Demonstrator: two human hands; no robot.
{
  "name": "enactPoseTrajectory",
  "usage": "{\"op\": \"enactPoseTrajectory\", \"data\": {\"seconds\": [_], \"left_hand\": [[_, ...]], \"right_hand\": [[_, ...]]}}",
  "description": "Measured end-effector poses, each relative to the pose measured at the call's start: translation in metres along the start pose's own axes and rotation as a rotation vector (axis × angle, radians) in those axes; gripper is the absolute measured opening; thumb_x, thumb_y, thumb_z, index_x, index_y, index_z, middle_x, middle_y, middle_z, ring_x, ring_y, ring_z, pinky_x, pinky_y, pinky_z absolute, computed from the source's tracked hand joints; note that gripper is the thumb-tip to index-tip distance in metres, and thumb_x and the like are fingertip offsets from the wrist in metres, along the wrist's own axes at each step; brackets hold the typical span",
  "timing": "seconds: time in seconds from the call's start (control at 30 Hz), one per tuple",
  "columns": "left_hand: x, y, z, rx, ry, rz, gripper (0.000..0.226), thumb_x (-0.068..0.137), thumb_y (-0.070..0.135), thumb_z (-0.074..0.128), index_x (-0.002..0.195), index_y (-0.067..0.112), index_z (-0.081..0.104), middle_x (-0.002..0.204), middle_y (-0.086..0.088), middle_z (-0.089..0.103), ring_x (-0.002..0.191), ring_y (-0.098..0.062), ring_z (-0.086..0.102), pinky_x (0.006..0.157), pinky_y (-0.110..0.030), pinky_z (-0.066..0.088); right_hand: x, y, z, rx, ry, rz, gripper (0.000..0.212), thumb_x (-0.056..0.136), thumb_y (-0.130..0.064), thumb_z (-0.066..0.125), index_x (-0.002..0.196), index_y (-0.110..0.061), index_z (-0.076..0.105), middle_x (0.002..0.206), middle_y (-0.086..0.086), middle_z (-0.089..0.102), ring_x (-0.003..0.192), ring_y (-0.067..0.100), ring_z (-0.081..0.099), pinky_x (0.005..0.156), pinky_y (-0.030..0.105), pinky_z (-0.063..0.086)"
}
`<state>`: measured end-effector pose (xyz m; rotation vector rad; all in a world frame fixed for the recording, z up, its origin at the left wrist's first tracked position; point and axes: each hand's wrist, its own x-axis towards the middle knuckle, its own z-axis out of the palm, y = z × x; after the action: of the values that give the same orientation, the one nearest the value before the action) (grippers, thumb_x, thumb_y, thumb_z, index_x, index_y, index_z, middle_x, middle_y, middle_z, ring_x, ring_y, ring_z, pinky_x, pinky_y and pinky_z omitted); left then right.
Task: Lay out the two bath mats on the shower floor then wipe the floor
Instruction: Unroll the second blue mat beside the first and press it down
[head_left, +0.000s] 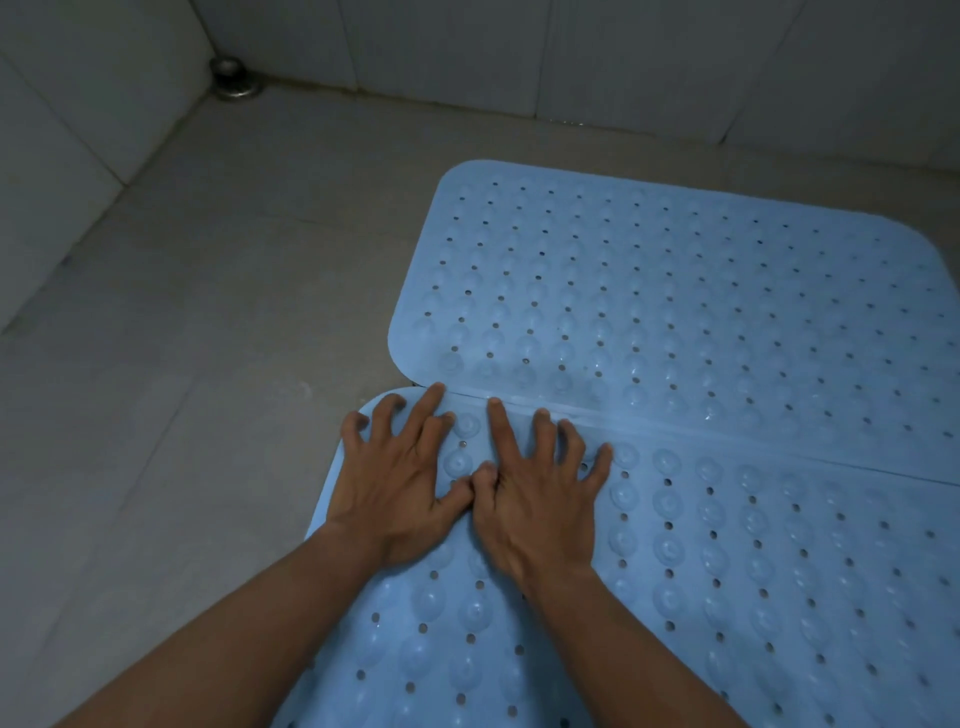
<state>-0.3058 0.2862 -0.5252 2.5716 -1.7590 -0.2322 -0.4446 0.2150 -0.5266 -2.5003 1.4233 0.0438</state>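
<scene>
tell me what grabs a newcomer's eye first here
Two pale blue perforated rubber bath mats cover the right of the grey tiled floor, the far mat meeting the near mat along one edge. The left hand and right hand press side by side on the near mat's far left corner. A round metal drain sits in the far corner.

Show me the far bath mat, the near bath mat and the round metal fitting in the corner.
far bath mat (675, 291), head view, on its middle.
near bath mat (769, 571), head view, on its bare right part.
round metal fitting (234, 82), head view, on its top.
</scene>
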Motion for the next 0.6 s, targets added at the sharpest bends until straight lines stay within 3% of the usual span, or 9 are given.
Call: {"op": "enactPoseTrajectory", "data": {"seconds": [0.13, 0.23, 0.3, 0.4, 0.6], "left_hand": [[0.0, -0.005, 0.003, -0.041, 0.021, 0.033, 0.067, 0.09, 0.063, 0.034, 0.142, 0.023, 0.045, 0.162, 0.006, 0.025, 0.141, -0.029, 0.028, 0.11, -0.053, 0.021], [0.001, -0.006, 0.005, -0.048, 0.011, 0.05, 0.073, 0.097, 0.061, 0.022, 0.159, 0.022, 0.015, 0.167, 0.005, 0.009, 0.153, -0.021, 0.008, 0.12, -0.054, 0.007], [0.003, -0.007, 0.007, -0.049, -0.002, 0.065, 0.071, 0.099, 0.06, 0.014, 0.159, 0.024, 0.001, 0.167, 0.007, -0.002, 0.153, -0.015, -0.007, 0.122, -0.052, -0.002], [0.005, -0.007, 0.009, -0.07, -0.008, 0.069, 0.071, 0.1, 0.06, 0.014, 0.159, 0.025, -0.001, 0.167, 0.006, -0.006, 0.153, -0.014, -0.011, 0.123, -0.05, -0.005], [0.008, -0.008, 0.012, -0.056, -0.024, 0.063, 0.072, 0.099, 0.06, 0.015, 0.16, 0.024, 0.003, 0.167, 0.005, -0.002, 0.154, -0.017, -0.006, 0.123, -0.052, -0.002]], "right_hand": [[-0.002, 0.004, -0.004, 0.036, -0.011, -0.021, 0.061, 0.099, -0.05, 0.019, 0.157, -0.04, 0.005, 0.163, 0.008, 0.022, 0.148, 0.032, 0.015, 0.116, 0.064, -0.004], [-0.01, 0.022, -0.006, 0.083, 0.001, -0.079, 0.06, 0.102, -0.05, 0.013, 0.158, -0.034, -0.002, 0.167, -0.002, 0.004, 0.152, 0.02, 0.002, 0.119, 0.053, -0.009], [-0.013, 0.033, -0.005, 0.057, 0.006, -0.121, 0.06, 0.103, -0.049, 0.011, 0.157, -0.032, -0.005, 0.165, -0.004, -0.01, 0.152, 0.015, -0.009, 0.12, 0.048, -0.01], [-0.013, 0.036, 0.0, 0.044, -0.017, -0.114, 0.059, 0.103, -0.048, 0.01, 0.156, -0.033, -0.01, 0.163, -0.002, -0.021, 0.148, 0.012, -0.024, 0.12, 0.048, -0.015], [-0.011, 0.034, -0.003, 0.064, -0.052, -0.124, 0.057, 0.103, -0.047, 0.011, 0.156, -0.037, -0.008, 0.163, -0.001, -0.02, 0.149, 0.014, -0.024, 0.12, 0.048, -0.014]]}}
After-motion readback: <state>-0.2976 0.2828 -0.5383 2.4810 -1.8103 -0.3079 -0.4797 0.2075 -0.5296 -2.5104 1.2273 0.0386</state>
